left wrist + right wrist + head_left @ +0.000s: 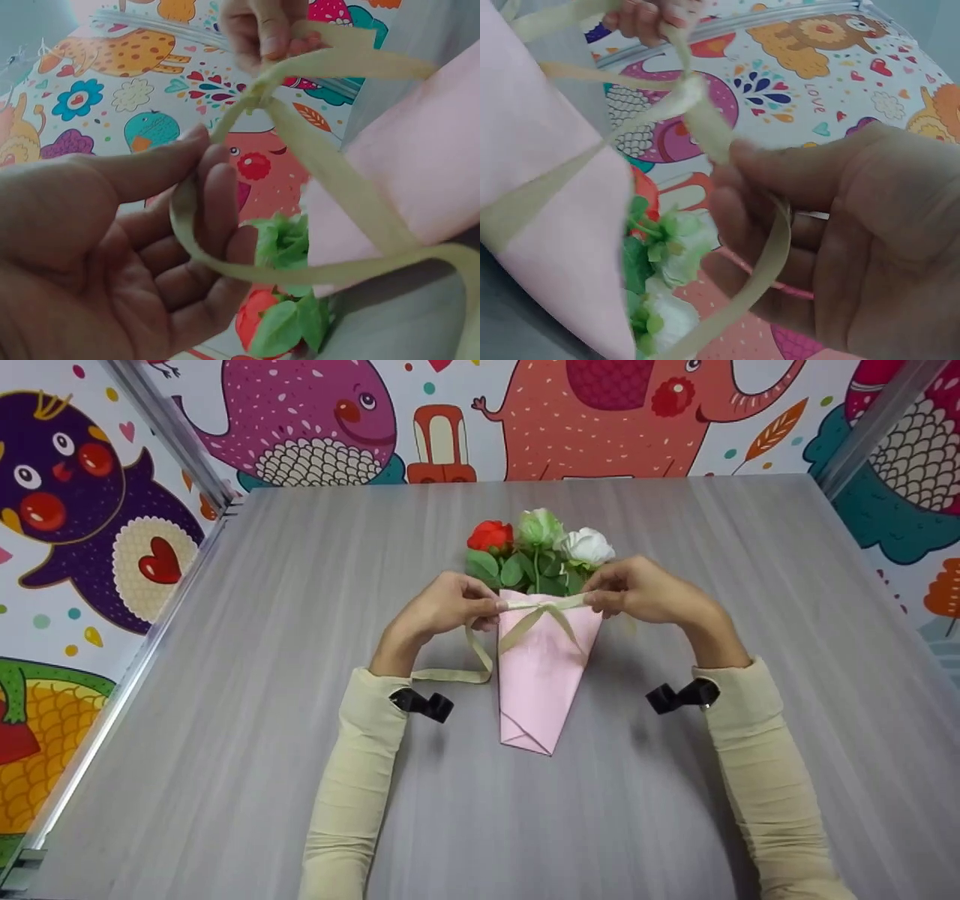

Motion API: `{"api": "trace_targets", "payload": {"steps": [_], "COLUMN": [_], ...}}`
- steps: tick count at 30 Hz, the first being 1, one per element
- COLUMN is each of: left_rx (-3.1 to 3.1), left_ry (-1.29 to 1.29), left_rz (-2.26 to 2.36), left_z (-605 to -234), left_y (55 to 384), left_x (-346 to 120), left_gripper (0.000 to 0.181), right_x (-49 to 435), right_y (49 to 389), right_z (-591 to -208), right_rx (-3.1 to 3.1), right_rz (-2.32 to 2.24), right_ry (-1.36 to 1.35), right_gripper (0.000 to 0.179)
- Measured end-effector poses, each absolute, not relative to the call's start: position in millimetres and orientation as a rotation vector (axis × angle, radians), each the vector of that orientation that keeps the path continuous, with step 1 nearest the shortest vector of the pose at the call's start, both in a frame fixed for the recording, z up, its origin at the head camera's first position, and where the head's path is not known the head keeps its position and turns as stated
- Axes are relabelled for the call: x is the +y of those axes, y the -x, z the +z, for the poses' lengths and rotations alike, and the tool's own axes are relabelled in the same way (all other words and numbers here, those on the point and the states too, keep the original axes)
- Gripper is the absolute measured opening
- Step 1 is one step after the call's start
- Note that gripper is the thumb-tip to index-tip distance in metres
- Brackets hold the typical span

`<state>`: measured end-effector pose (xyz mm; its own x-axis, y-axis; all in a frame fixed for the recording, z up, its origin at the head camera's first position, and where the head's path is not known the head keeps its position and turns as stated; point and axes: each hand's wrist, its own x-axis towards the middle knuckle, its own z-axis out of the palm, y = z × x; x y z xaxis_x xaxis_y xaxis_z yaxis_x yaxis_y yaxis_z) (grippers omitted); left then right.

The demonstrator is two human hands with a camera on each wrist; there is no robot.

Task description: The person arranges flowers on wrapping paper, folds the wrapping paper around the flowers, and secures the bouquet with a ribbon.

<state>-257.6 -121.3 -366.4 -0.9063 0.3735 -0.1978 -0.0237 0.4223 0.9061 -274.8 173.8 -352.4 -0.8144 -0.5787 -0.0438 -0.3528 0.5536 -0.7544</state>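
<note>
A bouquet wrapped in pink paper (pixel 541 682) lies on the table, its folded tip toward the person. Out of its far end show a red flower (pixel 490 536), a green one (pixel 540 529) and a white one (pixel 589 546) among leaves. A cream ribbon (pixel 556 624) crosses the wrap near its top with a knot in the middle. My left hand (pixel 454 604) pinches the ribbon between thumb and fingers left of the knot. On the other side my right hand (pixel 637 591) pinches it too. A loose ribbon end (pixel 337 271) trails past the left fingers.
The grey wood-look table (pixel 225 720) spreads around the bouquet. Behind it stands a wall panel (pixel 450 382) printed with cartoon animals, and metal rails (pixel 176 435) run along the corners. A black wrist camera (pixel 424 703) sits on each cream sleeve.
</note>
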Motion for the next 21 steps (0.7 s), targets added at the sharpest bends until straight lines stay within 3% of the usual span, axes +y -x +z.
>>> {"api": "trace_targets", "payload": {"steps": [14, 21], "left_rx": [2.302, 2.392], "left_ry": [-0.163, 0.051], "left_rz": [1.546, 1.412], "left_z": [-368.3, -381.0], "left_y": [258.5, 264.5], "left_x": [-134.3, -171.5], "left_gripper": [0.023, 0.022], "right_x": [193.9, 233.2], "right_y": [272.3, 287.6], "right_z": [-342.4, -355.9], "right_rx": [2.502, 2.398], "right_rz": [-0.951, -0.891], "right_ry": [0.583, 0.551], "right_gripper": [0.013, 0.014]}}
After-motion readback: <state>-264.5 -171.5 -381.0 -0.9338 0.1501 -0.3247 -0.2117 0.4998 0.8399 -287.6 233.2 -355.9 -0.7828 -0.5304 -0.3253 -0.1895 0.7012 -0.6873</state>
